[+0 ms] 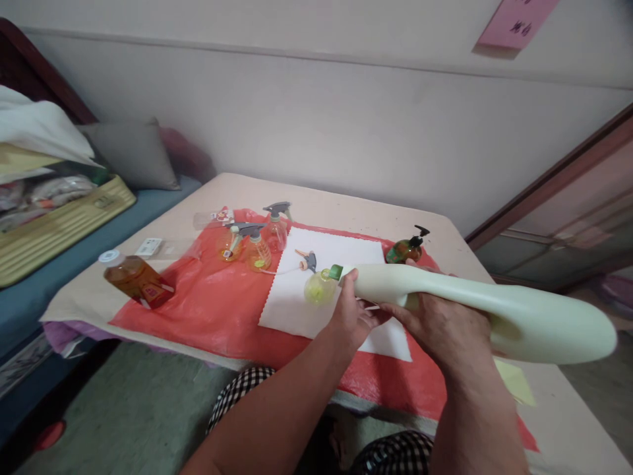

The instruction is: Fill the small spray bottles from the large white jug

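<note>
A large pale green jug [554, 323] lies nearly level in the air, its base to the right. My right hand [445, 323] is closed round its handle. Under the neck, my left hand [352, 316] supports the jug with the thumb on its side. At the mouth is a green spout [336, 272], which meets or overlaps the top of a small round clear bottle [318, 290]. Yellow-green liquid shows in that bottle, which stands on a white sheet [287, 307]. Behind it lies a loose grey spray head [310, 262] with a thin tube.
Several spray bottles [258, 254] stand left of the sheet on red plastic [212, 316]. A bottle of amber liquid [136, 277] is tilted at far left. Behind the jug is a brown pump bottle [405, 251]. Yellow paper [517, 382] lies at right. A wall [321, 119] rises behind the table.
</note>
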Action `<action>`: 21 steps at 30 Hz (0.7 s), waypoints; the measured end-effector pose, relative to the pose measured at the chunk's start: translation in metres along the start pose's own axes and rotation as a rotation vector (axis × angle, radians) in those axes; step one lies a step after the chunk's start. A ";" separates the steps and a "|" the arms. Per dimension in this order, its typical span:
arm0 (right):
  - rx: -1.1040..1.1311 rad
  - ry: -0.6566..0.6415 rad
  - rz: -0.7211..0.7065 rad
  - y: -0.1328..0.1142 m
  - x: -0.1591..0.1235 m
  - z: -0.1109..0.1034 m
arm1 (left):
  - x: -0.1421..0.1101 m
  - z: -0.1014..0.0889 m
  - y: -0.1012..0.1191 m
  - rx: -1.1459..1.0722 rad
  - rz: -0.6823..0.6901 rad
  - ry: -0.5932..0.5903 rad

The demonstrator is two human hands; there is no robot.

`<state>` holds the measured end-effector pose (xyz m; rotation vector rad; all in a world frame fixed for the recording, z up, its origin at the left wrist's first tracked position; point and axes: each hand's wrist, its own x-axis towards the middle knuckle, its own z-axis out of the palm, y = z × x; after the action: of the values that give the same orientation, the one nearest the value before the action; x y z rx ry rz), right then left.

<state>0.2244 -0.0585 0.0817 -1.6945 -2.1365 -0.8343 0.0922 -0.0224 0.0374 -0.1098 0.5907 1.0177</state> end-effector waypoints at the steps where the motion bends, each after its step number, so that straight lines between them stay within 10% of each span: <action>1: -0.004 -0.008 0.004 0.000 0.000 -0.001 | 0.000 0.000 0.000 0.000 0.000 -0.002; 21: -0.041 -0.047 0.025 -0.003 0.001 -0.003 | 0.000 0.000 0.001 0.004 -0.023 -0.005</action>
<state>0.2214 -0.0600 0.0837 -1.7748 -2.1380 -0.8445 0.0910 -0.0218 0.0378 -0.1101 0.5856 0.9942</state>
